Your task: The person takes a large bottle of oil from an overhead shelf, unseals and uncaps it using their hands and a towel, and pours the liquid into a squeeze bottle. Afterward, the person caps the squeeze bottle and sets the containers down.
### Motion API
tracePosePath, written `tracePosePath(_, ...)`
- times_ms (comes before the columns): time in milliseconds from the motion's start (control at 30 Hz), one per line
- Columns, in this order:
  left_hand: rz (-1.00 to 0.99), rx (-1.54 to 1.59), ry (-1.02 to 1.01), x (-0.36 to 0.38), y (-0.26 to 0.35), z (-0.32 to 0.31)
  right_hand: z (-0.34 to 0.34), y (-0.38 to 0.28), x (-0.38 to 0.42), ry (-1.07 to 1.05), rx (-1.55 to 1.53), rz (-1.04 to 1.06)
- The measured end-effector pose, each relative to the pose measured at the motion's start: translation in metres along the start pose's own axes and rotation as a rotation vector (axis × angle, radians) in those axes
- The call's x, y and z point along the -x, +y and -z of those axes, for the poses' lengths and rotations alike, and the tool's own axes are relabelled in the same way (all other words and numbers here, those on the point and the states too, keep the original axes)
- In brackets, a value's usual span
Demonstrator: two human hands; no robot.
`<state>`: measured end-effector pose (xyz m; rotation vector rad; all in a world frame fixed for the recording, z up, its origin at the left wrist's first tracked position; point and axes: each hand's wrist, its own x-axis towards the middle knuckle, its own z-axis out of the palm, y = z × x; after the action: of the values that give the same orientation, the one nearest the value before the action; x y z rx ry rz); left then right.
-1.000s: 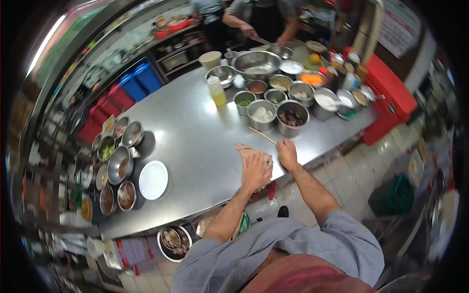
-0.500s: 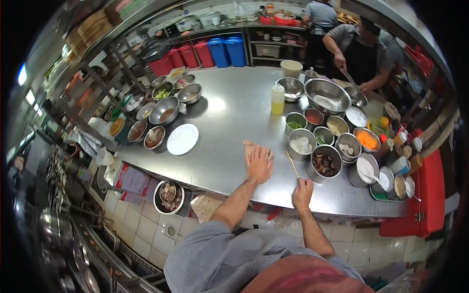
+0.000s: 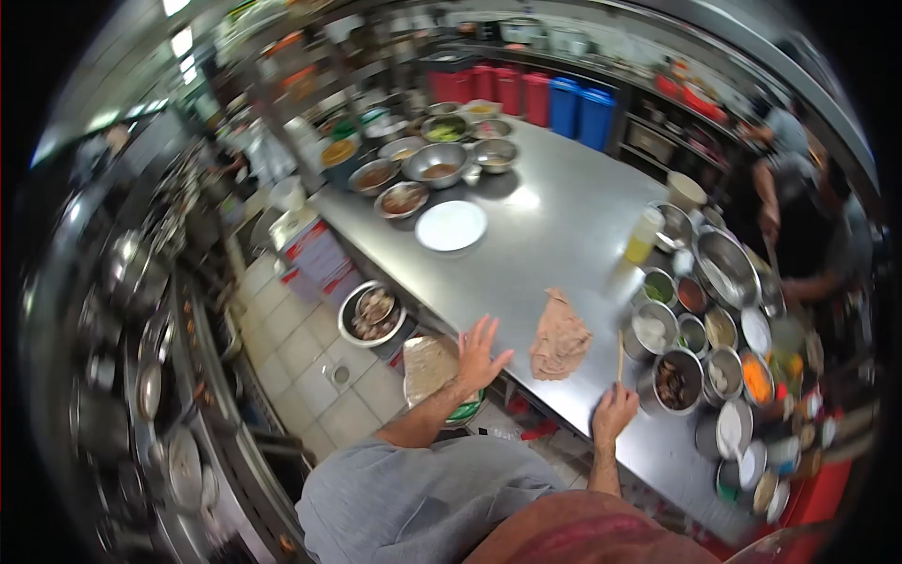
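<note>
One flat pinkish piece (image 3: 561,340) lies on the steel table (image 3: 554,230) at a seemingly hands-off step, the open, empty left hand (image 3: 480,361) needing a rightward reach to touch it, the right hand (image 3: 615,412) clasping a thin stick (image 3: 620,355).

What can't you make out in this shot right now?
Head view: the near end of the stick, hidden inside the right hand.
Head view: the underside of the flat pinkish piece, hidden against the table.
Head view: print on the red-and-white box, blurred and too small.
Head view: what the nearer co-worker is working on, blurred.
</note>
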<state>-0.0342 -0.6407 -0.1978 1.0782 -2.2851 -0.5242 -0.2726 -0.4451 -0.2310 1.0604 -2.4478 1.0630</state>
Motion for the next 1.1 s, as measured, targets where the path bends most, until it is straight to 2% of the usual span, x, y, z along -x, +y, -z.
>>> tracePosePath(100,0.172,0.029,0.196,0.034,-0.050,0.030,-0.001,0.001,-0.001,-0.023,0.029,0.038)
tracePosePath(200,0.312,-0.024,0.217,0.078,-0.101,0.046,-0.008,0.009,0.002,-0.032,0.027,0.058)
tracePosePath(267,0.553,-0.031,0.070,0.117,-0.144,0.038,-0.010,0.015,0.005,0.038,0.011,0.000)
tracePosePath(300,0.612,-0.001,-0.012,0.139,-0.169,0.033,-0.010,0.018,0.007,0.038,0.009,0.014)
tracePosePath(333,0.670,0.030,-0.093,0.163,-0.198,0.026,-0.010,0.019,0.009,0.139,0.060,0.029)
tracePosePath(367,0.687,-0.009,-0.260,0.188,-0.233,0.018,-0.010,0.013,0.009,0.238,0.107,0.045)
tracePosePath(400,0.702,-0.049,-0.432,0.215,-0.265,0.011,-0.006,-0.004,0.012,0.237,0.132,0.019)
tracePosePath(467,0.934,-0.018,-0.756,0.266,-0.310,0.012,-0.009,-0.044,0.018,0.254,0.073,0.068)
tracePosePath(533,0.905,-0.014,-0.786,0.307,-0.338,0.020,-0.023,-0.090,0.030,0.273,-0.001,0.144)
tracePosePath(667,0.857,-0.014,-0.709,0.320,-0.391,0.053,-0.083,-0.195,0.061,0.116,-0.243,0.187)
tracePosePath(733,0.869,0.014,-0.713,0.309,-0.418,0.074,-0.108,-0.248,0.073,-0.034,-0.314,0.167)
tracePosePath(800,0.894,0.022,-0.475,0.298,-0.443,0.096,-0.136,-0.289,0.078,-0.153,-0.366,0.245)
tracePosePath(833,0.903,0.018,-0.463,0.293,-0.452,0.110,-0.149,-0.305,0.077,-0.192,-0.385,0.307)
tracePosePath(900,0.959,0.142,-0.220,0.278,-0.466,0.139,-0.170,-0.330,0.070,-0.203,-0.409,0.361)
tracePosePath(933,0.957,0.137,-0.201,0.275,-0.471,0.151,-0.182,-0.339,0.065,-0.233,-0.400,0.385)
tracePosePath(1000,1.023,0.191,0.021,0.275,-0.473,0.170,-0.200,-0.360,0.060,-0.269,-0.404,0.413)
tracePosePath(1033,1.026,0.190,0.036,0.280,-0.473,0.176,-0.209,-0.368,0.059,-0.269,-0.414,0.424)
tracePosePath(1100,1.085,0.204,0.105,0.303,-0.468,0.183,-0.231,-0.372,0.059,-0.523,-0.374,0.404)
